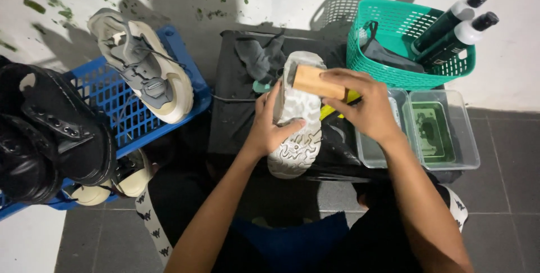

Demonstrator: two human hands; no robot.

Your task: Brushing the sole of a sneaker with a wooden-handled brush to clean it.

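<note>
While the left hand (pixel 269 127) grips the pale sneaker (pixel 297 116) by its side, thumb laid across the tread, the right hand (pixel 360 104) is closed around a wooden brush (pixel 318 82) pressed to the upturned sole near the heel end. The sneaker lies sole-up on a low black bench (pixel 236 110), and everything else sits around that bench. On the bench behind the sneaker lies a crumpled grey cloth (pixel 259 56). Just to the right of the bench are two clear plastic tubs (pixel 444 132), the farther one holding greenish liquid; what the nearer one holds is hard to tell, since the right wrist covers much of it. Behind the tubs stands a green basket (pixel 394 42) with two dark bottles (pixel 458 23) leaning in it and a dark item, possibly a pouch. To the left of the bench a blue crate (pixel 112 104) carries a grey-and-cream sneaker (pixel 143 68) and black boots (pixel 50 127), with more cream shoes (pixel 112 186) tucked at its near edge.
</note>
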